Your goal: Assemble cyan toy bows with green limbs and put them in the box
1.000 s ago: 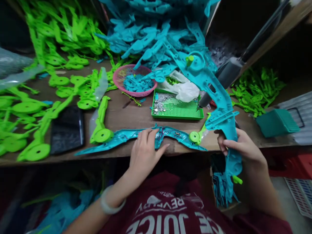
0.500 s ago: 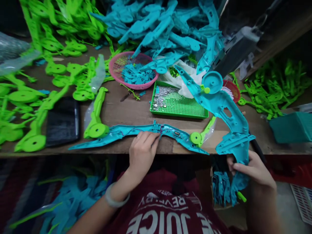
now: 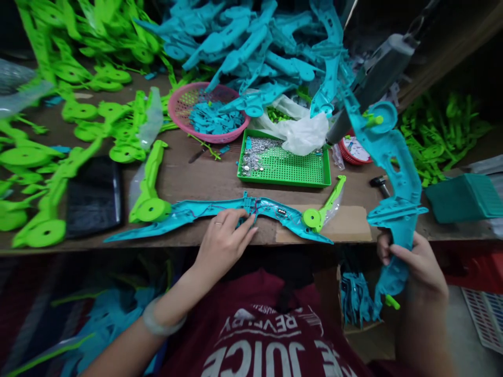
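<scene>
On the bench edge lies a teal toy bow half (image 3: pixel 212 208), hollow side up, with thin wires and a small dark component inside. Over its middle is my left hand (image 3: pixel 226 235), fingers spread and touching it; a bit of teal shows between them. My right hand (image 3: pixel 416 262) grips a second teal bow half (image 3: pixel 404 173) near its lower end, holding it upright off the bench's right side. Light green wheel-ended arms, one on the left (image 3: pixel 151 207) and another on the right (image 3: pixel 314 215), rest against the lying half's two ends.
Behind stand a green tray (image 3: pixel 298 173) of small metal parts, a pink basket (image 3: pixel 176 118) of teal pieces and a red basket (image 3: pixel 349 157). A hanging grey tool (image 3: pixel 377 78) is near the held half. Green and teal parts pile up behind; a black tablet-like object (image 3: pixel 94 196) lies left.
My right hand has moved the held bow half rightward, uncovering the red basket and a small hammer-like tool. My left hand's fingers have spread from a pinch near the wires.
</scene>
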### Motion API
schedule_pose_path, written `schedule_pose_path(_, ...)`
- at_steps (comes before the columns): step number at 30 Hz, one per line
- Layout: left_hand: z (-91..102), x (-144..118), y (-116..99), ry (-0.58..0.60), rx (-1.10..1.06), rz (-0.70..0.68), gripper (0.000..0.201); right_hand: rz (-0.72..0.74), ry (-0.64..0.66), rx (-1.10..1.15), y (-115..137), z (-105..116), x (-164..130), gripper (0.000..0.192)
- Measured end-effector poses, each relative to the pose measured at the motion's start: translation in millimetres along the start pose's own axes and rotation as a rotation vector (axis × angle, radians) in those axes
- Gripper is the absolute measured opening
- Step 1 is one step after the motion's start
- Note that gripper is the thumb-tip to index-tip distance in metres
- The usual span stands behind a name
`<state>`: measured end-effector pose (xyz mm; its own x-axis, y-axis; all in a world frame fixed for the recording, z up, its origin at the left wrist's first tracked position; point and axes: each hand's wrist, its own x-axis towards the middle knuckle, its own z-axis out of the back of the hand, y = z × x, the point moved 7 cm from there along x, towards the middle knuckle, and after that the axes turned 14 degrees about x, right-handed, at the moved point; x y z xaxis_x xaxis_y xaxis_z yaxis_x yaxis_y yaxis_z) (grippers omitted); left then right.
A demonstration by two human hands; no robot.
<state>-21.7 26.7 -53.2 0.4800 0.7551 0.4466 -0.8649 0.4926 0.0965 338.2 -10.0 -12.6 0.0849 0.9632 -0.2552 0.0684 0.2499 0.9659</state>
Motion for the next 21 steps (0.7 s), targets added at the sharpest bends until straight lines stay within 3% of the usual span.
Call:
schedule_pose_path(5,13.6,-5,-8,-0.262,0.012,-0.003,0.005,0.146,-0.003,0.111,10,4,-2,0.03)
schedule_pose_path(7,15.3,-8,-11,-0.301,-0.017,0.032,0.003,0.168,0.024,0.127,10,3,-5,0.027)
schedule_pose_path(12,13.1,-14,-17,-0.232,0.054,0.118,0.014,0.233,0.074,0.154,10,-2,-15,0.024)
schedule_pose_path(18,14.4,-15,-21,-0.159,0.072,0.066,0.022,0.351,0.161,0.234,16,-21,-26,0.019)
schedule_pose_path(21,15.5,-15,-19,-0.154,0.058,0.058,0.021,0.33,0.2,0.172,21,-38,-26,0.016)
